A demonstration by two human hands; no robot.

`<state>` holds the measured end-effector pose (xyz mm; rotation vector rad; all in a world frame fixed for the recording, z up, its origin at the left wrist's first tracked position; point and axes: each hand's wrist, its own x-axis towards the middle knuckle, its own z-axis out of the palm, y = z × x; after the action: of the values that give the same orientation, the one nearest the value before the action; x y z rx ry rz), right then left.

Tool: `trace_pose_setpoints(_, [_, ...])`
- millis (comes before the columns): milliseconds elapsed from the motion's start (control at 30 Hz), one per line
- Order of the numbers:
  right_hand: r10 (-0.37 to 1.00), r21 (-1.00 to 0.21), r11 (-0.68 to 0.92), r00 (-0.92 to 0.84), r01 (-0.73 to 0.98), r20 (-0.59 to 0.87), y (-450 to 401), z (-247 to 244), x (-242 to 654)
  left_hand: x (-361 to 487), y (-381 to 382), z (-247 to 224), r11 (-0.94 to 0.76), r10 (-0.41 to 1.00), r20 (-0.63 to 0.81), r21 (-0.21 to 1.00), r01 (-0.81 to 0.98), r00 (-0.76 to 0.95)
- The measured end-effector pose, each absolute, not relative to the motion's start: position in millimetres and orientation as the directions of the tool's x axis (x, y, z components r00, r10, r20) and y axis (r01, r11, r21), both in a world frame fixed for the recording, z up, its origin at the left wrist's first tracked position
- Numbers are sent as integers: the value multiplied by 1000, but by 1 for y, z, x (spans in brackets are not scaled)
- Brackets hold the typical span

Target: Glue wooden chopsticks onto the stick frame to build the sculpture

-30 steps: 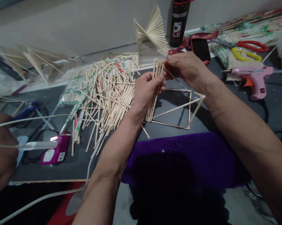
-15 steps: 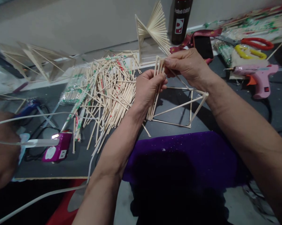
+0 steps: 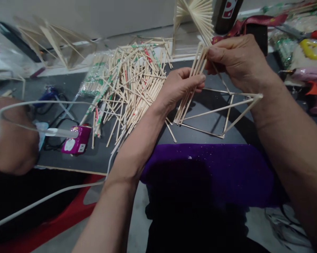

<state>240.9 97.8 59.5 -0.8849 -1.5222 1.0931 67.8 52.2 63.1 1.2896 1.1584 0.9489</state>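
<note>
A frame of thin wooden sticks (image 3: 205,113), glued into an open angular shape, stands on the dark table in front of me. My left hand (image 3: 183,86) is closed around its row of slanting sticks at the left side, thumb across them. At the top of that same row, my right hand (image 3: 233,59) pinches the stick ends between thumb and fingers; its other fingers are partly hidden. A large heap of loose sticks (image 3: 137,80) lies just left of my left hand. Behind the frame rises a finished-looking fanned stick structure (image 3: 197,17).
A pink glue gun (image 3: 312,75) and yellow-and-red-handled scissors (image 3: 310,49) lie at right. A dark bottle (image 3: 225,17) stands at the back. Left are a magenta power adapter (image 3: 76,140), white cable (image 3: 42,198) and another person's arm (image 3: 16,137). Purple cloth (image 3: 208,175) covers my lap.
The camera view has shifted, so most of the table appears further right and higher. Both my hands keep their grip on the stick frame, with little visible movement against it.
</note>
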Motion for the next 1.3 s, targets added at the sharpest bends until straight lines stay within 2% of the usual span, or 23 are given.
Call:
trace_pose_setpoints(133, [922, -947, 318, -217, -42, 320, 98, 60, 243, 40, 42, 58, 104, 959, -152, 974, 204, 239])
trace_pose_setpoints(300, [905, -937, 347, -246, -46, 347, 102, 55, 247, 21, 35, 44, 175, 919, -233, 964, 201, 318])
trace_pose_setpoints(467, [919, -939, 344, -202, -11, 339, 105, 52, 250, 18, 34, 36, 215, 869, -284, 954, 208, 405])
trace_pose_setpoints(733, [886, -913, 406, -224, -52, 406, 114, 48, 258, 21, 37, 28, 233, 838, -307, 949, 212, 452])
trace_pose_setpoints(900, [895, -918, 389, -206, -79, 397, 116, 49, 260, 31, 40, 22, 250, 830, -305, 952, 178, 466])
trace_pose_setpoints(1133, [861, -913, 404, -317, -46, 397, 114, 52, 267, 36, 41, 26, 295, 774, -365, 931, 216, 518])
trace_pose_setpoints(1300, [872, -922, 387, -312, -35, 378, 117, 52, 272, 36, 42, 24, 303, 759, -364, 931, 202, 540])
